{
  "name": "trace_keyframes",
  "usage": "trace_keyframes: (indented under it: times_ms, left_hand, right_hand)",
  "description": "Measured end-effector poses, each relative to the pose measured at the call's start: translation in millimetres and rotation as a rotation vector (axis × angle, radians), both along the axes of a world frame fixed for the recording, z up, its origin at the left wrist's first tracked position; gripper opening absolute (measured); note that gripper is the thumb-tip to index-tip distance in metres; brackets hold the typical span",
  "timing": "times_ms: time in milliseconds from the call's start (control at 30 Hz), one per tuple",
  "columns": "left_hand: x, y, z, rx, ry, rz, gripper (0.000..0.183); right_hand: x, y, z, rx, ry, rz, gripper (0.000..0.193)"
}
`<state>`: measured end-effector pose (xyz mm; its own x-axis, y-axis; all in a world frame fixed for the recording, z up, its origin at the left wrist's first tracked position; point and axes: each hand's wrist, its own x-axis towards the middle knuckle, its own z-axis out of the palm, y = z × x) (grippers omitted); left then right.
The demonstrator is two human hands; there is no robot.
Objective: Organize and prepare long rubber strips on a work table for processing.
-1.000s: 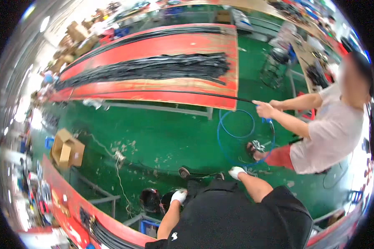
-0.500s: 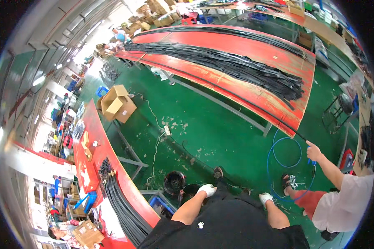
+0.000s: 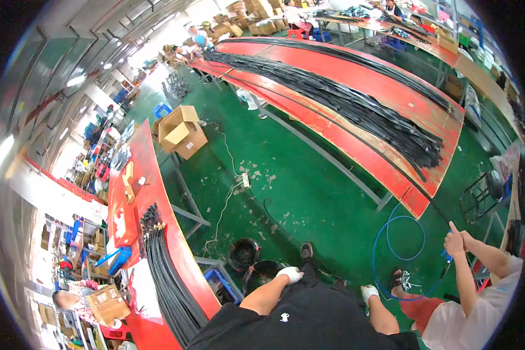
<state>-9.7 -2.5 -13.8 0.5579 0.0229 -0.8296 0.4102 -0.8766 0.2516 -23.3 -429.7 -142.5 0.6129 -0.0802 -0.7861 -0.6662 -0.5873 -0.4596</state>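
Observation:
My left hand [image 3: 290, 274], in a white glove, hangs in front of my body with its fingers curled in and nothing seen in them. It is nearest the black buckets [image 3: 244, 255] on the floor. My right hand [image 3: 369, 293], gloved too, is low at my right side, loosely closed, holding nothing that shows. To my right a co-worker's bare hands [image 3: 457, 240] grip the near end of a long black tube [image 3: 394, 165] lying along the edge of the red table [image 3: 411, 201]. A blue hose [image 3: 377, 251] loops below those hands.
A thick bundle of black strips [image 3: 356, 99] covers part of the long table. On the left, a second red table [image 3: 184, 256] carries black tubes [image 3: 169, 280]. An open cardboard box [image 3: 184, 137], a white power strip [image 3: 245, 179] with its cord, and scraps lie about the green floor.
My view has shifted, so the tables sit farther right and lower. The co-worker now has both hands together at the tube's end, where one showed before. My hands stay low, almost unmoved.

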Motion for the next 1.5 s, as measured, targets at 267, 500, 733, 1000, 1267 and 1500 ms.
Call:
trace_keyframes:
  times_ms: [267, 500, 733, 1000, 1267, 1500]
  left_hand:
    - [1, -4, 11, -0.002, -0.015, 0.023, 0.054]
    - [6, -5, 5, 0.005, -0.012, -0.002, 0.056]
    - [3, -3, 4, 0.011, -0.008, -0.003, 0.055]
    - [5, -4, 4, -0.006, -0.007, 0.016, 0.056]
    - [5, -2, -4, -0.003, -0.011, -0.011, 0.055]
    - [5, -2, -2, -0.014, -0.006, -0.030, 0.056]
  right_hand:
    - [-1, 1, -2, 0.015, -0.020, 0.005, 0.041]
    - [1, 7, 19, 0.006, 0.006, -0.030, 0.040]
    - [0, 9, 25, -0.015, 0.002, -0.015, 0.042]
    - [3, 3, 9, 0.004, 0.012, 0.013, 0.043]
    - [3, 4, 5, 0.019, 0.048, -0.029, 0.043]
    - [3, 4, 3, -0.024, 0.046, 0.026, 0.042]
